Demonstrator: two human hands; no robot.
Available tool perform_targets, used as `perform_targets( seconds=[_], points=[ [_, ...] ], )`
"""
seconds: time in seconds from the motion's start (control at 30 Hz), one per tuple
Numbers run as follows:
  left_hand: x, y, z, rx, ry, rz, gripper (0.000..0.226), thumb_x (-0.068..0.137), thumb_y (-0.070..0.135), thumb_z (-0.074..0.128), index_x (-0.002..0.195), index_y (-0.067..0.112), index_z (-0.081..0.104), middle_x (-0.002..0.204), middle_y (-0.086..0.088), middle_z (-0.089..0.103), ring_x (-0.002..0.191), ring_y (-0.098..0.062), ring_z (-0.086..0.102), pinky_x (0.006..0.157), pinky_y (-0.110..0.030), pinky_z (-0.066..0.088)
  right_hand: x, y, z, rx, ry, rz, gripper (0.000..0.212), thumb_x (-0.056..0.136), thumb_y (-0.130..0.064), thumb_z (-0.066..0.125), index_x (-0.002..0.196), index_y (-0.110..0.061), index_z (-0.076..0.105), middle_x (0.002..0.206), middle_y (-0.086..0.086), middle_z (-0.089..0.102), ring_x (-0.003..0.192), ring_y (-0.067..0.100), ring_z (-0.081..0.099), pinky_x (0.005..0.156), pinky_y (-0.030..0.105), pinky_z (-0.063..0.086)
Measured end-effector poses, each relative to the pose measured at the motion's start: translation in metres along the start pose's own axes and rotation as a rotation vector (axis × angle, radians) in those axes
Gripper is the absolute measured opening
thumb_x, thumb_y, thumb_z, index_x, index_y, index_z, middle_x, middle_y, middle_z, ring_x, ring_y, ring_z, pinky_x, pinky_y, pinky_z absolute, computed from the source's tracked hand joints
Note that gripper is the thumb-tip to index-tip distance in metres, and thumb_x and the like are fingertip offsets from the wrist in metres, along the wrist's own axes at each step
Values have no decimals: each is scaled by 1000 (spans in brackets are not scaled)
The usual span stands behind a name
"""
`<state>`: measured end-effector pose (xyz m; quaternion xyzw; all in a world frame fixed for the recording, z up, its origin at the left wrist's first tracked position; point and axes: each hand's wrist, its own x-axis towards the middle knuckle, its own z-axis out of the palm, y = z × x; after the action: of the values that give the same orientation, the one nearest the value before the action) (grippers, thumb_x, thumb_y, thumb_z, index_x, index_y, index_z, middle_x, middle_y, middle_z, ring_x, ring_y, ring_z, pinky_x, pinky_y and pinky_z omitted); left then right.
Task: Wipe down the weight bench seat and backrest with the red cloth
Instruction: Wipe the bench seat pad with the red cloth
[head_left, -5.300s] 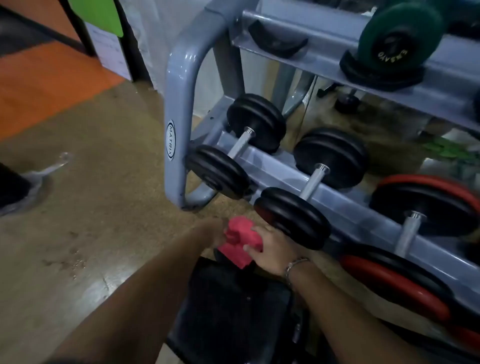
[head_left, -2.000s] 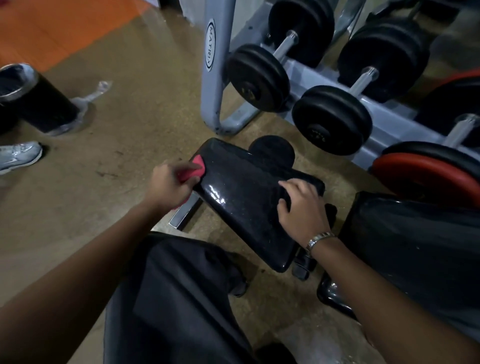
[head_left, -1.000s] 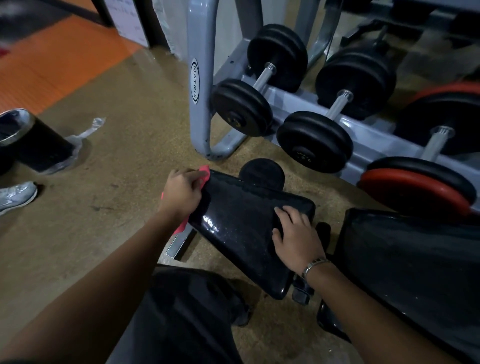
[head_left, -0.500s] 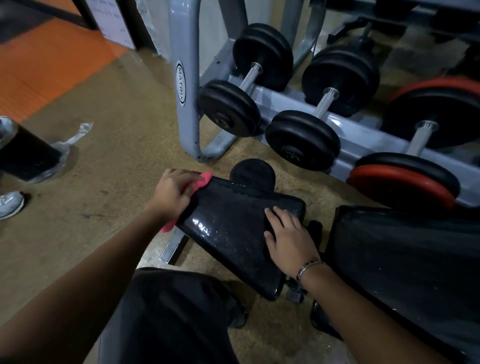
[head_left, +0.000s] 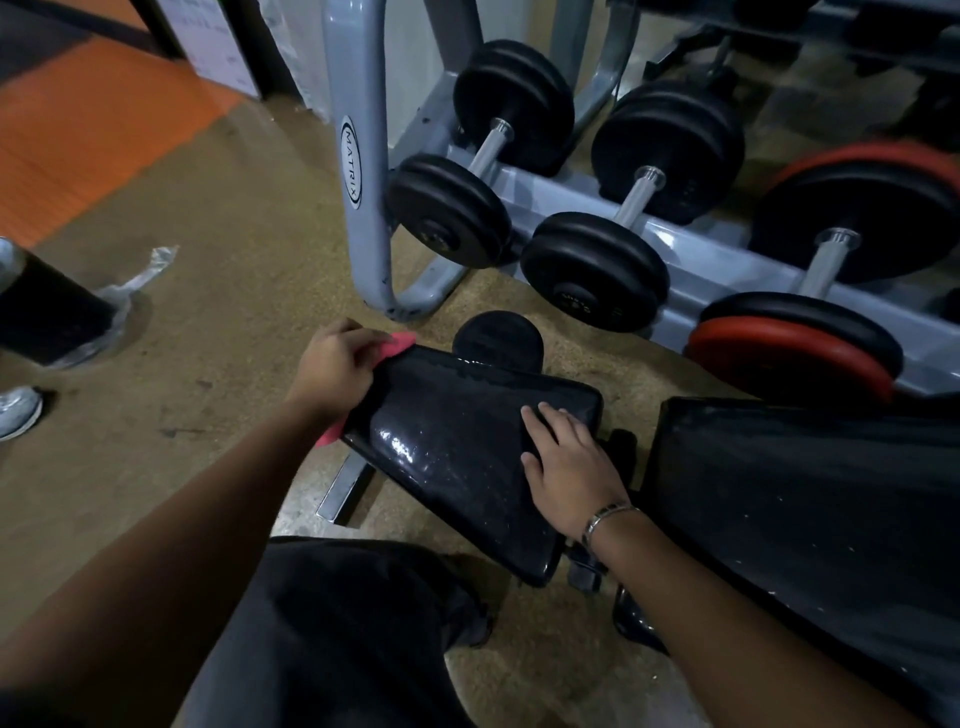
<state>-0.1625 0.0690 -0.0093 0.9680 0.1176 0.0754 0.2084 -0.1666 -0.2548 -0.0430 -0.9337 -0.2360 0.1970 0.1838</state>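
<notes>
1. The left hand (head_left: 337, 369) curls round the red cloth (head_left: 397, 345), pressing it to the left edge of the bench seat (head_left: 457, 441); cloth shows above and below the fist.
2. The right hand (head_left: 566, 467) lies flat on the seat's right side, fingers straight, holding nothing; likely steadying the pad.
3. Step in hand, I judge: wiping the seat's edge; its top gleams wet.
4. Next calls for carrying the cloth to the backrest (head_left: 805, 493), just beside the seat; it looks speckled, probably unwiped.

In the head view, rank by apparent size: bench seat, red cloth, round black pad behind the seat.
1. bench seat
2. round black pad
3. red cloth, mostly hidden by the left hand, so unsure
</notes>
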Motion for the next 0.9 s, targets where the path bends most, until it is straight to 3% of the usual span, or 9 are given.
perform_targets(
  seconds=[0.2,0.3,0.43,0.6,0.7,0.8,0.9],
  points=[
    [-39,5,2,27,-44,191,34,95,18,56,121,30,74,114,1,63,102,-27,56,93,-33,40,-1,3,1,11,-3,-2,58,108,-39,32,162,-31,10,170,-9,9,157,17,4,125,43,25],
    [-39,-7,-8,13,-28,119,31,93,22,56,116,29,76,108,-1,63,101,-28,60,93,-37,47,1,3,1,16,-12,-2,58,108,-39,32,162,-31,9,170,-9,8,157,17,3,125,44,24],
    [-28,17,2,34,9,0,32,91,7,63,113,25,77,105,-7,63,98,-33,61,90,-36,47,0,1,3,20,-6,20,58,108,-39,32,161,-32,10,170,-9,7,157,16,3,126,43,22],
    [-65,8,-14,-11,-113,233,29,91,13,69,115,29,76,104,4,62,98,-16,60,87,-26,45,-1,3,3,18,-14,12,59,108,-40,31,162,-32,9,170,-10,7,157,16,3,126,42,22],
    [-60,8,-11,7,-63,156,32,89,8,70,113,28,77,105,3,64,98,-20,62,87,-31,49,-1,2,4,21,-1,9,59,108,-38,32,162,-30,10,170,-8,8,157,17,4,126,42,23],
    [-55,27,0,6,30,16,32,89,6,66,111,25,78,105,0,66,99,-25,61,86,-28,43,0,2,2,17,9,8,58,108,-38,32,162,-30,11,170,-7,9,157,17,4,125,42,24],
    [-73,21,-7,36,-99,207,27,92,14,66,115,26,76,105,5,64,98,-18,60,85,-24,41,-1,3,4,18,0,3,58,108,-38,32,162,-30,11,170,-8,9,157,16,3,125,42,24]
  ],
)
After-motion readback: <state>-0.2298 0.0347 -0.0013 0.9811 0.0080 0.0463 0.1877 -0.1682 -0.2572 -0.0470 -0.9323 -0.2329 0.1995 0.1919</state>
